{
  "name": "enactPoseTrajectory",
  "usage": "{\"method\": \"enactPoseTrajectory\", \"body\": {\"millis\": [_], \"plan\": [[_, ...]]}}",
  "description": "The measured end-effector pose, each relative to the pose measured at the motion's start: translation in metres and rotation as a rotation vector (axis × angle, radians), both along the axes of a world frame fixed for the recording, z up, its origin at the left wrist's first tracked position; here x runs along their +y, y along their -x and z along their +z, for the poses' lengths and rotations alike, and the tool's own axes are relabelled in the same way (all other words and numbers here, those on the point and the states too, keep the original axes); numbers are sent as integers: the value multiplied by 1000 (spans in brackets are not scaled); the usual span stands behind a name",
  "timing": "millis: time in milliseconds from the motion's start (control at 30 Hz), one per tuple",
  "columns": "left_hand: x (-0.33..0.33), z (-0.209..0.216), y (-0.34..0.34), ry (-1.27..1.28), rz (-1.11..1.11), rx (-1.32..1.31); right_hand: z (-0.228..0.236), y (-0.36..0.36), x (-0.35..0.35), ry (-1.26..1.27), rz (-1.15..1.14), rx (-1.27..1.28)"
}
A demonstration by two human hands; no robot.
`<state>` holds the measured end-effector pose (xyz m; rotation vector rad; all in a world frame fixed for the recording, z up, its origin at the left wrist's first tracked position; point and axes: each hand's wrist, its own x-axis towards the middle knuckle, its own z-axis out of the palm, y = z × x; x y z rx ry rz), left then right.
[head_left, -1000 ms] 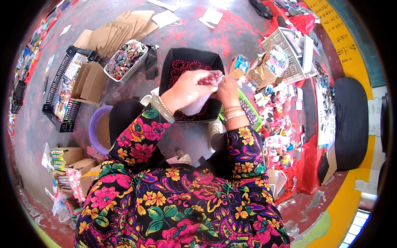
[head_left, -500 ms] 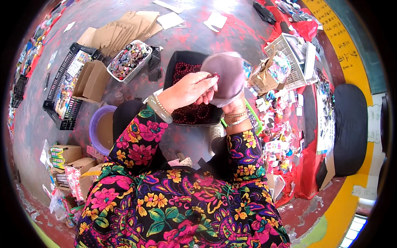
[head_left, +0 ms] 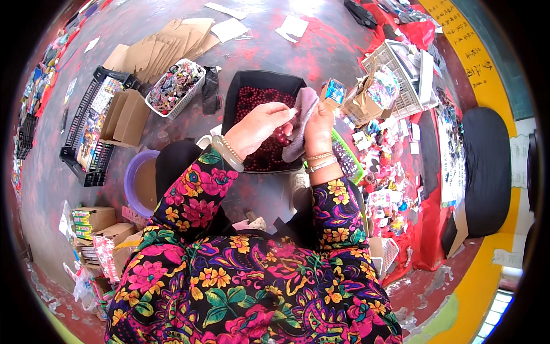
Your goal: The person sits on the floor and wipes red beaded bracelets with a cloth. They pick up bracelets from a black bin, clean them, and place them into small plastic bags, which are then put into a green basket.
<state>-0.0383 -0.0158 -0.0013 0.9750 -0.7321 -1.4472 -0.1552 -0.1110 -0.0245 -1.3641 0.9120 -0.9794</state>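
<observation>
As right hand (head_left: 319, 131) clamps mauve cloth (head_left: 299, 133), left hand (head_left: 258, 127) pinches nearby
cloth's over right edge of black bin (head_left: 269, 78), red beads (head_left: 256, 98) inside, can't tell what's pinched

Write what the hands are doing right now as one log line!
right hand: holds mauve cloth | left hand: close by mauve cloth, grip unclear | below: black bin, dark red beads inside

Dark handwritten characters (head_left: 488, 66) run along the yellow wall band (head_left: 494, 95) at right
</observation>
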Motion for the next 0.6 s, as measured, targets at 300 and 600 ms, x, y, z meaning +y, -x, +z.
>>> {"method": "enactPoseTrajectory", "body": {"millis": [300,600], "plan": [[4,9,-1,68,120,61,18,12,2,-254,571,-272],[0,0,-6,84,-87,-32,35,9,11,-340,446,-192]]}}
